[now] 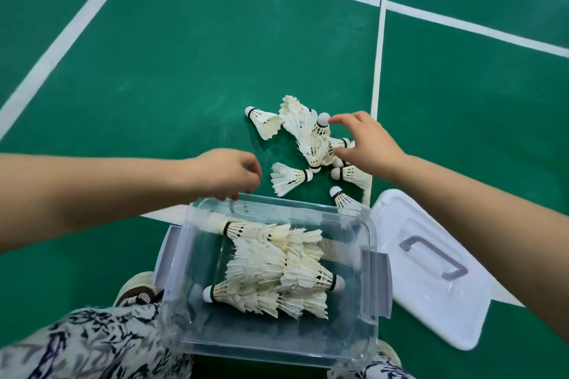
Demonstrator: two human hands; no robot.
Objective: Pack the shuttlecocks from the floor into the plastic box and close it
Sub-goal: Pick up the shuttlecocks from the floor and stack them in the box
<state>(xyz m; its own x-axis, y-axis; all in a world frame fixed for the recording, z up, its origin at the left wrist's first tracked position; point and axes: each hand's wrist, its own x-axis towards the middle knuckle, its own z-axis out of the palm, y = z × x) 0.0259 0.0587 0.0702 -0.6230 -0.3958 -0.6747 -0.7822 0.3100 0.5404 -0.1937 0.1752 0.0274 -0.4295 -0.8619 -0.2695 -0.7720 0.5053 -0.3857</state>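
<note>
Closest in, patterned trousers [92, 344] run off the bottom edge, and a shoe [138, 289] is half hidden behind the clear plastic box [191, 326]. It sits on the green floor [184, 71] holding several shuttlecocks [277, 268], with its lid [431, 301] lying off beside it. The left hand [228, 172] hangs over the far rim, fingers loosely curled, holding nothing. Beyond, the right hand [366, 144] spreads over the floor pile [304, 129], covering part of it, one fingertip on a cork [323, 118].
</note>
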